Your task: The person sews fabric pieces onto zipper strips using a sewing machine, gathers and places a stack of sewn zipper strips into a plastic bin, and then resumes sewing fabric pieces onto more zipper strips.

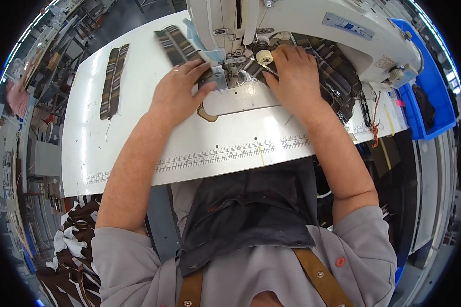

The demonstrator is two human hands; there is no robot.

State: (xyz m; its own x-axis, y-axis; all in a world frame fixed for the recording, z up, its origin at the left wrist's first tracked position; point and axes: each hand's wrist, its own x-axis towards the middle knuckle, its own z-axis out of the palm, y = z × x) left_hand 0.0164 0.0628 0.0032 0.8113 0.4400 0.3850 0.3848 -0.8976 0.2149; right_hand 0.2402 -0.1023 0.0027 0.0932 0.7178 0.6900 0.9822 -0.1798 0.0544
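My left hand (182, 92) rests on the near end of a dark striped fabric strip (178, 45), left of the needle area; its thumb is apart from the other fingers. The strip is blurred at its far end. My right hand (297, 77) lies over dark striped fabric (338, 69) right of the presser foot (235, 60), fingers bent on the cloth beside a zipper. What its fingertips grip is partly hidden. Another striped piece (113, 82) lies flat at the left of the white table (138, 138).
The sewing machine (312, 20) stands across the table's far side. A blue bin (433, 97) with dark cloth is at the right. Scissors (364, 108) and an orange cord (375, 125) lie near the right edge. Brown and white garments (74, 250) hang lower left. Another person (18, 100) is far left.
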